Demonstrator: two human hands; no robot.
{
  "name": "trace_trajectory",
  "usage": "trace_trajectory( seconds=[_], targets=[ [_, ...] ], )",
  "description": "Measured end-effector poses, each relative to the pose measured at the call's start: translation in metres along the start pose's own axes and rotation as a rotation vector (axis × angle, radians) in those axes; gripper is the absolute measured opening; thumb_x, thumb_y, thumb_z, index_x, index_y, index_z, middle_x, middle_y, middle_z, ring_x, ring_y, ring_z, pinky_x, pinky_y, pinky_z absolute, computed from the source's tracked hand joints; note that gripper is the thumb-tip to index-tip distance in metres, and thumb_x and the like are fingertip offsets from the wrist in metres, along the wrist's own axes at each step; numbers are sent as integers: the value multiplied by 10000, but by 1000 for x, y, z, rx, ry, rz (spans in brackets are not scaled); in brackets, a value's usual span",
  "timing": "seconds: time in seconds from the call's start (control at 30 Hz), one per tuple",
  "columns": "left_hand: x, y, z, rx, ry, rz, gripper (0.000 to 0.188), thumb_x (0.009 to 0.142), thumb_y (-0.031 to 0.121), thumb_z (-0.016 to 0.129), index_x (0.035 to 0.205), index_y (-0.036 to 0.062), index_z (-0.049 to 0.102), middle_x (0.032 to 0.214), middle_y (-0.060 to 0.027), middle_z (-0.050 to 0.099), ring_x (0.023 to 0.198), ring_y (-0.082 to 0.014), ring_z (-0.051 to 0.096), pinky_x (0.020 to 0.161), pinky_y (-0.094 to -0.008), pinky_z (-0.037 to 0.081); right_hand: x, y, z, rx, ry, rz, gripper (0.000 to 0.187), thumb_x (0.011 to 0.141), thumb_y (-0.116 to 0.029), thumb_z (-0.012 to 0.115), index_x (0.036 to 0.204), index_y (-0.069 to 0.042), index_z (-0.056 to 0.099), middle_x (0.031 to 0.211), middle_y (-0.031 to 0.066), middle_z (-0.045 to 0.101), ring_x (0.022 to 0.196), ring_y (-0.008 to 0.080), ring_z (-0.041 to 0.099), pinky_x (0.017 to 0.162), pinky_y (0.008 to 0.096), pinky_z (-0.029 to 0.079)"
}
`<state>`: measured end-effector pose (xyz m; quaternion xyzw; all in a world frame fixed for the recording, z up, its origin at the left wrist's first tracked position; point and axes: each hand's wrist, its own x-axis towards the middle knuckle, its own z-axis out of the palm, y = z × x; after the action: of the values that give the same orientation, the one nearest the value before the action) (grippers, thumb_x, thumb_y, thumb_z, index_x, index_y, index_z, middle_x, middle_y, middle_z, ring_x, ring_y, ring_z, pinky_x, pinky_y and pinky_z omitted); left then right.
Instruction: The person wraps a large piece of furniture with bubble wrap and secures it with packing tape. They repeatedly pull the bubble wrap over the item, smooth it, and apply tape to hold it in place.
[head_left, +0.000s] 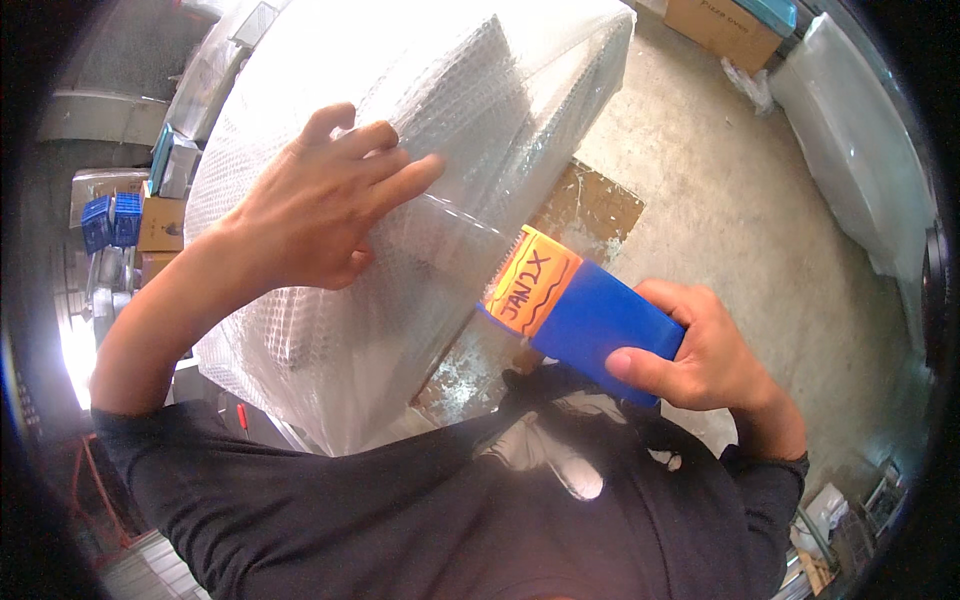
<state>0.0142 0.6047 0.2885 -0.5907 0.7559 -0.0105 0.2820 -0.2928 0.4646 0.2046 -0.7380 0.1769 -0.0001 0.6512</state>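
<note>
A large object wrapped in clear bubble wrap (440, 90) fills the upper middle of the head view. My right hand (690, 350) grips a blue tape dispenser (605, 325) with an orange and yellow front panel and a toothed cutting edge. From that edge a strip of clear tape (450, 235) stretches leftward to the wrapped surface. My left hand (330, 195) is over the bubble wrap near the tape's far end, fingers bent and spread apart, holding nothing that I can see. What lies inside the wrapping shows only dimly.
Cardboard boxes (160, 222) and small blue boxes (110, 220) stand at the left. Another cardboard box (720, 30) sits at the far right, near a large plastic-wrapped panel (850, 140). A worn brown board (590, 205) lies on the concrete floor (700, 180) beside the wrapped object.
</note>
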Motion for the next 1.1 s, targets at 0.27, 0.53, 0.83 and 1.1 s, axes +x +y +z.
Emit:
trace_trajectory(
  seconds=[0.27, 0.53, 0.83, 1.1],
  targets=[
    [11, 14, 14, 123, 98, -143, 444, 854, 142, 703, 1282, 144, 584, 1076, 1, 671, 1182, -170, 528, 1134, -474, 236, 3, 8, -1, 17, -29, 11, 482, 840, -331, 806, 1127, 35, 680, 852, 132, 723, 763, 154, 696, 695, 299, 543],
    [11, 10, 10, 110, 86, -105, 504, 754, 108, 730, 1241, 146, 605, 1021, 7, 613, 1131, -180, 531, 1093, -458, 240, 3, 23, 5, 73, -27, -29, 547, 854, -381, 787, 1195, 26, 660, 890, 145, 731, 794, 207, 720, 738, 328, 557],
    [-42, 106, 69, -128, 506, 6, 462, 816, 139, 686, 1265, 86, 594, 1134, -115, 602, 1214, -287, 545, 1027, -465, 441, 10, 30, -1, 98, -37, -96, 551, 868, -397, 769, 1178, 45, 660, 893, 173, 729, 822, 235, 728, 748, 361, 562],
    [41, 84, 119, 254, -68, -106, 650, 948, 343, 467, 1519, 47, 377, 1629, -125, 295, 1520, -266, 238, 1261, -447, 142, 10, 35, -3, 82, -66, -157, 549, 879, -403, 762, 1158, 57, 653, 893, 198, 723, 801, 264, 734, 735, 362, 566]
  ],
)
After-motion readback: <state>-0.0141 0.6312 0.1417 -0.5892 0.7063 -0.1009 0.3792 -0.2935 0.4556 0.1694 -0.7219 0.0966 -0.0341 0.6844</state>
